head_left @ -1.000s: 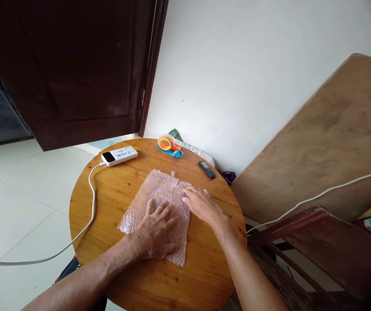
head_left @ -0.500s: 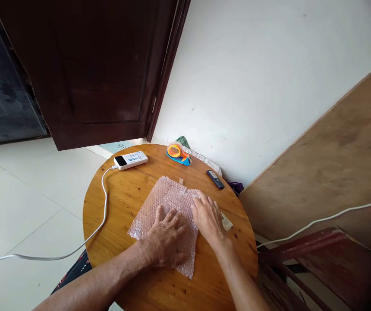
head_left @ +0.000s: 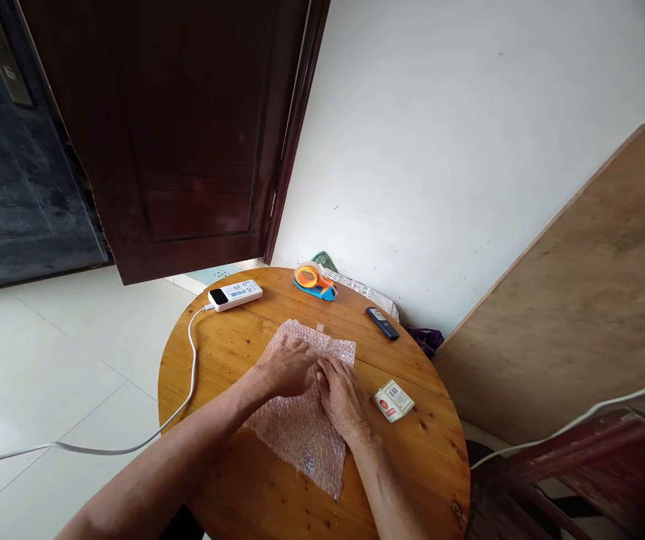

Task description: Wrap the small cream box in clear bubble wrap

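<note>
Left hand [head_left: 289, 369], close to seven o'clock of the view: bare, with its back showing. Left forearm [head_left: 176, 450], between seven and eight o'clock: bare as far as the lower edge, broad there and narrowing steadily towards the wrist. Right hand [head_left: 342, 401], just short of six o'clock: bare, thumb and knuckles visible, nails too small to assess. Right forearm [head_left: 382, 487], five o'clock: bare to the same edge, similarly tapered, fine creases noted at the wrist.
</note>
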Tool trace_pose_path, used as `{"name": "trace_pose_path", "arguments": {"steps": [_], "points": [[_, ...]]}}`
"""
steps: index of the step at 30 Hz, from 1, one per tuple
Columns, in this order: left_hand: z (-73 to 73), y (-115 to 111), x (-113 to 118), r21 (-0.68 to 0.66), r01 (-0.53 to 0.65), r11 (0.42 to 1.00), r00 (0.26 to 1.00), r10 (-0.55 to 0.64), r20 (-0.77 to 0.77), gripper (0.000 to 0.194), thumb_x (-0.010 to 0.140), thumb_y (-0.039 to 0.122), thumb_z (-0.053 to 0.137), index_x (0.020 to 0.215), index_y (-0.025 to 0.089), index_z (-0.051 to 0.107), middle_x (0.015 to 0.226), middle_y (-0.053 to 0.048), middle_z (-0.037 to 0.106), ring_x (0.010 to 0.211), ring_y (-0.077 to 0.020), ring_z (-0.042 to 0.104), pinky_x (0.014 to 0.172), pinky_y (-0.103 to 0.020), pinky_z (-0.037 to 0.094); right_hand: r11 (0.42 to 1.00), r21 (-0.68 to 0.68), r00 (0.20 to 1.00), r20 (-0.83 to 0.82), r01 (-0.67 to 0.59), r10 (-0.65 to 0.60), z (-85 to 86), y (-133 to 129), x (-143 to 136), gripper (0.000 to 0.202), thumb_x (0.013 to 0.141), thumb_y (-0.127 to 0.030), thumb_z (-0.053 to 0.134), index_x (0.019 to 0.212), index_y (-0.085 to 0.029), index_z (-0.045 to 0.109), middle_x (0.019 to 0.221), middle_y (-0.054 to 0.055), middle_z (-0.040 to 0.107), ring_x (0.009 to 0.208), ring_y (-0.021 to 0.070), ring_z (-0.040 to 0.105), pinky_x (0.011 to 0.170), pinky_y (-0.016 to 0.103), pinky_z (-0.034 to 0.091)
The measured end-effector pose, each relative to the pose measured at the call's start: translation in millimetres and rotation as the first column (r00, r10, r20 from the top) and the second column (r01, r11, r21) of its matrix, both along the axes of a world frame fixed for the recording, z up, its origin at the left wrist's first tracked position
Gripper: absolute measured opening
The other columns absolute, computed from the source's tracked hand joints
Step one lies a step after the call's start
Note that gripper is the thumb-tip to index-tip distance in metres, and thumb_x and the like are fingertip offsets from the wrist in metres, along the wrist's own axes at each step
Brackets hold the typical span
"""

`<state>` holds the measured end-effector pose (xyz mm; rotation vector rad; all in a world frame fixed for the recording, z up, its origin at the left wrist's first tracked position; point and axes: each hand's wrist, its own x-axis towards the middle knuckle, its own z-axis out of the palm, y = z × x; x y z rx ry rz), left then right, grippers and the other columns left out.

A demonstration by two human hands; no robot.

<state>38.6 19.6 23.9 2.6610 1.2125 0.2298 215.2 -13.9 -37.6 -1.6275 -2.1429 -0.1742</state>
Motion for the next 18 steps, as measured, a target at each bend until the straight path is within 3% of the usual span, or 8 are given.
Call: {"name": "trace_pose_path", "arguments": {"steps": [3, 6, 8, 11, 13, 15, 16, 18], "points": [[-15.6, 19.6, -13.1, 0.011, -0.207, 0.978, 0.977, 0.208, -0.037, 0.041, 0.092, 0.040, 0.047, 0.125, 0.019, 0.059, 0.140, -0.016, 0.055, 0.132, -0.0343, 0.047, 0.108, -0.065, 0.031, 1.000, -0.021, 1.000, 0.000, 0.002, -0.002, 2.8, -0.1, -1.9, 0.034, 0.094, -0.013, 0.042, 0.118, -0.015, 0.066, 0.127, 0.011, 0.065, 0.116, 0.0257, 0.058, 0.104, 0.042, 0.045], [-22.2, 17.2, -30.1, 0.036, -0.355, 0.934, 0.933, 0.357, -0.050, 0.041, 0.095, 0.036, 0.037, 0.120, 0.014, 0.061, 0.135, -0.022, 0.057, 0.128, -0.0395, 0.050, 0.103, -0.072, 0.029, 0.999, -0.035, 1.000, -0.004, -0.007, 0.007, 2.9, 1.4, -1.6, 0.033, 0.094, -0.014, 0.043, 0.118, -0.013, 0.066, 0.128, 0.012, 0.065, 0.117, 0.0261, 0.057, 0.105, 0.043, 0.044], [-23.2, 6.1, -36.5, 0.046, -0.335, 0.941, 0.941, 0.337, -0.043, 0.041, 0.093, 0.039, 0.042, 0.121, 0.017, 0.061, 0.137, -0.018, 0.057, 0.135, -0.0387, 0.042, 0.109, -0.069, 0.025, 0.999, -0.035, 1.000, -0.008, -0.010, 0.010, 2.3, 2.6, -0.8, 0.033, 0.094, -0.013, 0.043, 0.118, -0.013, 0.066, 0.128, 0.013, 0.065, 0.116, 0.0259, 0.058, 0.104, 0.044, 0.044], [-23.3, -10.8, -41.5, 0.049, -0.200, 0.979, 0.980, 0.201, -0.011, 0.050, 0.086, 0.045, 0.055, 0.129, 0.021, 0.057, 0.144, -0.015, 0.052, 0.138, -0.0364, 0.039, 0.115, -0.063, 0.021, 1.000, -0.028, 1.000, -0.006, -0.008, 0.008, 1.7, 3.2, 0.0, 0.033, 0.094, -0.014, 0.042, 0.118, -0.014, 0.066, 0.127, 0.013, 0.065, 0.116, 0.0259, 0.058, 0.104, 0.044, 0.045], [-22.5, -16.7, -45.6, 0.029, -0.340, 0.940, 0.940, 0.341, -0.020, 0.052, 0.084, 0.042, 0.056, 0.130, 0.017, 0.056, 0.138, -0.020, 0.055, 0.130, -0.0408, 0.046, 0.111, -0.069, 0.021, 1.000, -0.026, 1.000, -0.008, -0.016, 0.016, 1.8, 2.8, 0.2, 0.034, 0.095, -0.016, 0.042, 0.119, -0.014, 0.066, 0.127, 0.012, 0.065, 0.117, 0.0255, 0.058, 0.104, 0.043, 0.045], [-21.0, -19.0, -49.1, 0.085, -0.495, 0.864, 0.868, 0.496, 0.016, 0.055, 0.087, 0.035, 0.052, 0.137, 0.012, 0.049, 0.141, -0.025, 0.050, 0.132, -0.0436, 0.043, 0.109, -0.070, 0.022, 0.999, -0.023, 1.000, -0.011, -0.028, 0.028, 2.5, 2.2, 0.0, 0.034, 0.094, -0.015, 0.042, 0.118, -0.015, 0.066, 0.127, 0.012, 0.065, 0.116, 0.0252, 0.058, 0.104, 0.043, 0.045], [-20.2, -19.9, -49.8, 0.113, -0.511, 0.852, 0.860, 0.508, 0.051, 0.058, 0.088, 0.033, 0.050, 0.141, 0.013, 0.045, 0.146, -0.025, 0.046, 0.136, -0.0433, 0.039, 0.110, -0.069, 0.021, 0.999, -0.022, 0.999, -0.013, -0.031, 0.031, 2.9, 2.0, -0.2, 0.034, 0.094, -0.015, 0.043, 0.118, -0.016, 0.066, 0.126, 0.011, 0.065, 0.116, 0.0251, 0.058, 0.104, 0.043, 0.045], [-19.5, -22.5, -49.1, 0.144, -0.399, 0.905, 0.916, 0.388, 0.098, 0.061, 0.087, 0.033, 0.053, 0.145, 0.019, 0.040, 0.154, -0.020, 0.038, 0.143, -0.0399, 0.030, 0.114, -0.065, 0.018, 0.999, -0.024, 0.999, -0.016, -0.029, 0.029, 4.1, 1.7, -0.8, 0.034, 0.093, -0.015, 0.042, 0.117, -0.016, 0.067, 0.126, 0.011, 0.065, 0.115, 0.0254, 0.058, 0.103, 0.044, 0.045]]}}
